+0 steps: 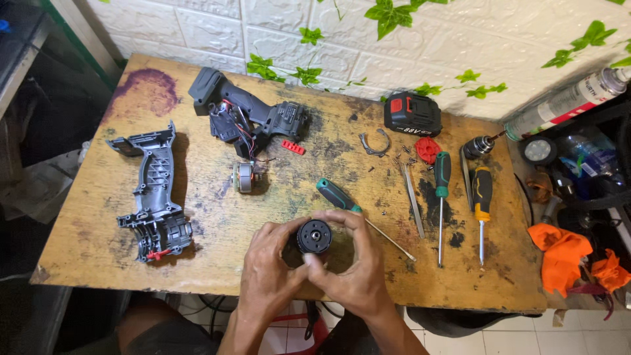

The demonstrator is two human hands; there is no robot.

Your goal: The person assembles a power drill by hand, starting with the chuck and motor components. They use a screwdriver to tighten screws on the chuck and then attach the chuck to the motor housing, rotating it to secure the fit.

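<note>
Both hands, left hand (269, 260) and right hand (351, 266), clasp the rigid, dense black gearbox (313, 236) by its rim, near table (85, 243) edge.

Our two bare hands and forearms

We are showing our left hand (269, 263) and right hand (351, 269) with no gloves, rings or watch, and our forearms are running down uncovered, with no sleeves reaching them. Below the table edge we are wearing something dark over the lap, too shadowed to tell apart.
</note>
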